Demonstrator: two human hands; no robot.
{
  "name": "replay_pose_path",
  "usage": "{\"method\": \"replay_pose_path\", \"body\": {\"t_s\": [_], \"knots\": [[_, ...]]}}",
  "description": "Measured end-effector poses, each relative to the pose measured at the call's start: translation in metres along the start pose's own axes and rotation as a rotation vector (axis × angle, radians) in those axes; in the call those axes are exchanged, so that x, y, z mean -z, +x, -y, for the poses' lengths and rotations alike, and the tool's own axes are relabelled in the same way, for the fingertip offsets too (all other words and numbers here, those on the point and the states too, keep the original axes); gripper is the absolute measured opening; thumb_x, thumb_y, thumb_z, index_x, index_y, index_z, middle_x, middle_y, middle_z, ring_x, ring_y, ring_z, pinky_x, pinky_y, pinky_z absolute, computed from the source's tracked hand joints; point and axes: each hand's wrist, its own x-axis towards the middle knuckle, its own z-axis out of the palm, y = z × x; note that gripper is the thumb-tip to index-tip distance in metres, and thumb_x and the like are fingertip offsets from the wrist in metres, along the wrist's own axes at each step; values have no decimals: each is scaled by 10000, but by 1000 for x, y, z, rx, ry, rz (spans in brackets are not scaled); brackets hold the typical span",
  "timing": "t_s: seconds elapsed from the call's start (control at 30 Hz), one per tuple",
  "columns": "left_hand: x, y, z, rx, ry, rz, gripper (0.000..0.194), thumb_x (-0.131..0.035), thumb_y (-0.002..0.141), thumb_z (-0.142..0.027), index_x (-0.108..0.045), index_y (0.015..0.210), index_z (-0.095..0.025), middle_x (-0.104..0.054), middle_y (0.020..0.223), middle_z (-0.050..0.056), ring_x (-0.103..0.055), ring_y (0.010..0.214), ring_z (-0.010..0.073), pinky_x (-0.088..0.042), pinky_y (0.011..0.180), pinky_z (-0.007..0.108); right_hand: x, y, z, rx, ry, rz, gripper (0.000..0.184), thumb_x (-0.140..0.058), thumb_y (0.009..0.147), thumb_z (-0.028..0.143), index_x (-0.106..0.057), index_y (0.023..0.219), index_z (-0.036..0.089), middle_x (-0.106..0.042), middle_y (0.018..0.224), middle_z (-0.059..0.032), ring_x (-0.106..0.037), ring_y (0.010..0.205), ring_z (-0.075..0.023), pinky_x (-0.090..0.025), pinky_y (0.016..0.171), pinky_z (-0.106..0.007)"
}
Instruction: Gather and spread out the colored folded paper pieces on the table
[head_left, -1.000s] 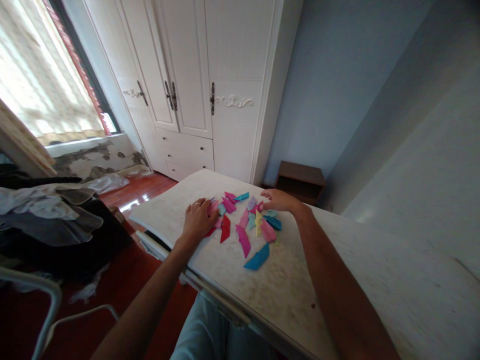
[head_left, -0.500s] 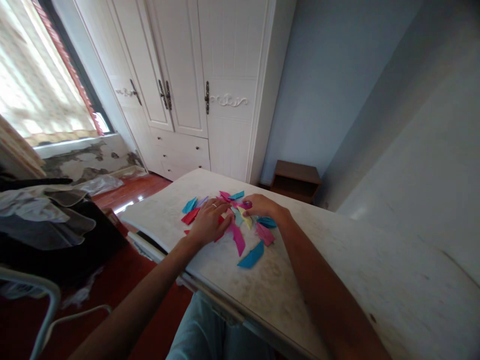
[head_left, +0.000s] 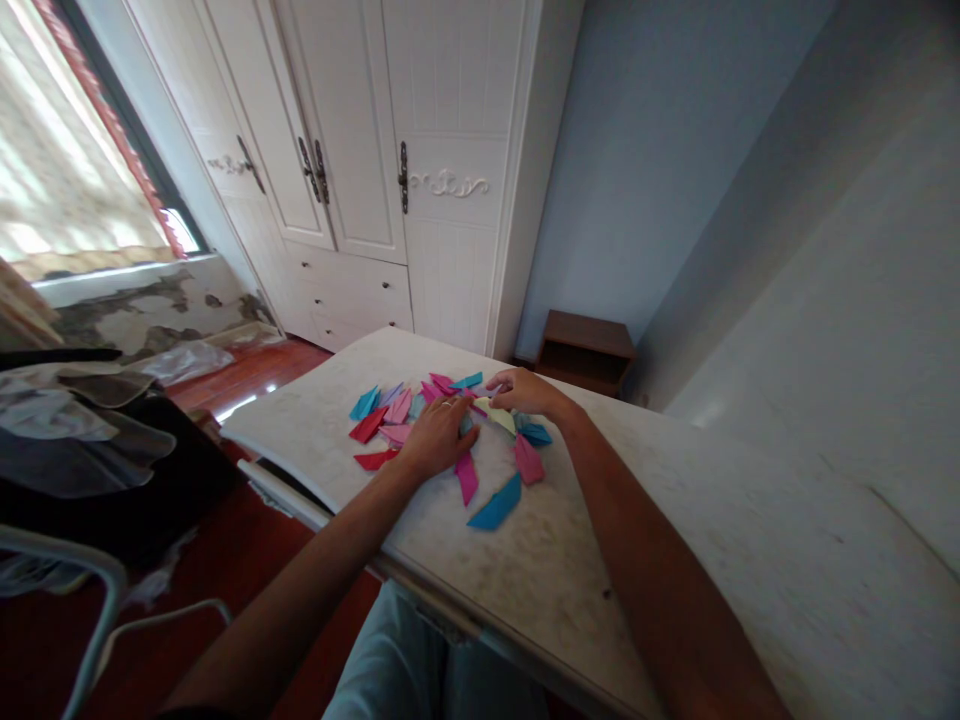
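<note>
folded paper pieces (head_left: 400, 406) lie loosely bunched on the pale tabletop (head_left: 675, 520), under and around both hands; clock points here are read from the left hand, twelve pointing away from the person. leftmost, a teal piece (head_left: 365, 402) sits at ten o'clock and a red piece (head_left: 368, 425) at nine, with pink ones next to them. the left hand (head_left: 439, 438) lies palm down over the bunch, thumb apart; i cannot tell whether it grips anything. a magenta piece (head_left: 466, 480) points out at five, a blue piece (head_left: 495, 503) lies between four and five, and a yellow piece (head_left: 496, 414) at two. the right hand (head_left: 520, 391), also at two, curls narrowly at a lavender piece (head_left: 490, 392); a firm pinch cannot be made out. rightmost, a dark blue piece (head_left: 537, 435) rests at three.
</note>
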Motion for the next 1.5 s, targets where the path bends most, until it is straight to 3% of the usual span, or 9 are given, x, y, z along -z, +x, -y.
{"method": "replay_pose_path", "body": {"t_s": [0.13, 0.3, 0.47, 0.63, 0.87, 1.03, 1.13, 1.33, 1.5], "knots": [[0, -4, 2, 11, -51, -29, 470, -541, 851, -286, -510, 1299, -146, -619, 1257, 153, -574, 1177, 299, -451, 1008, 451, 13, -8, -7, -118, 219, -16, 327, -621, 846, 176, -622, 1166, 112, -722, 979, -101, -645, 709, -116, -416, 513, -156], [4, -6, 0, 40, -183, -118, 426, -513, 845, -248, -534, 1262, -168, -636, 1209, 127, -610, 1112, 264, -482, 980, 415, 29, -21, -18, -214, 412, -39, 343, -640, 830, 191, -619, 1166, 126, -704, 1038, -109, -626, 728, -107, -430, 538, -160], [5, -7, 1, 24, -290, -226, 391, -501, 840, -213, -549, 1224, -160, -637, 1159, 113, -634, 1008, 228, -518, 915, 383, 48, -34, -40, -316, 273, -44, 379, -673, 791, 194, -623, 1162, 141, -703, 1054, -107, -639, 763, -126, -457, 569, -184], [5, -7, 2, 1, -310, -271, 355, -481, 846, -199, -570, 1186, -145, -625, 1161, 121, -619, 1033, 228, -514, 932, 388, 51, -40, -59, -499, 75, 110, 235, -693, 761, 172, -670, 991, 130, -719, 922, -91, -668, 744, -152, -512, 606, -232], [1, -6, 6, -38, -274, -171, 375, -560, 801, -197, -609, 1172, -170, -612, 1211, 128, -574, 1155, 260, -475, 1025, 424, 45, -38, -46, -498, 72, 196, 118, -688, 802, 218, -668, 892, 144, -719, 905, -86, -684, 733, -161, -542, 616, -259], [-5, -5, 11, -2, -407, -214, 312, -520, 818, -160, -634, 1107, -191, -612, 1196, 105, -617, 1059, 214, -575, 865, 364, 44, -37, -32, -473, 61, 208, 370, -749, 758, 238, -614, 1087, 135, -716, 973, -113, -702, 756, -195, -568, 618, -299], [-2, -5, 10, 51, -473, -263, 230, -519, 847, -183, -648, 1038, -188, -621, 1145, 93, -637, 985, 191, -602, 759, 313, 40, -34, -28, -482, 15, 206, 529, -820, 676, 255, -593, 1138, 134, -711, 971, -123, -704, 794, -225, -582, 620, -325], [13, -5, 2, 140, -554, -495, 152, -542, 873, -234, -649, 965, -178, -610, 1083, 83, -638, 951, 178, -600, 768, 305, 30, -29, -25, -527, -46, 236, 428, -781, 670, 138, -619, 1064, 103, -703, 793, -108, -699, 752, -237, -576, 568, -307], [13, -4, 7, 230, -554, -583, 190, -550, 862, -250, -657, 1001, -176, -588, 1150, 100, -619, 1030, 204, -585, 820, 342, 42, -38, -27, -513, -44, 215, 519, -757, 665, 128, -585, 1155, 137, -702, 875, -94, -692, 753, -201, -561, 558, -260]]}}
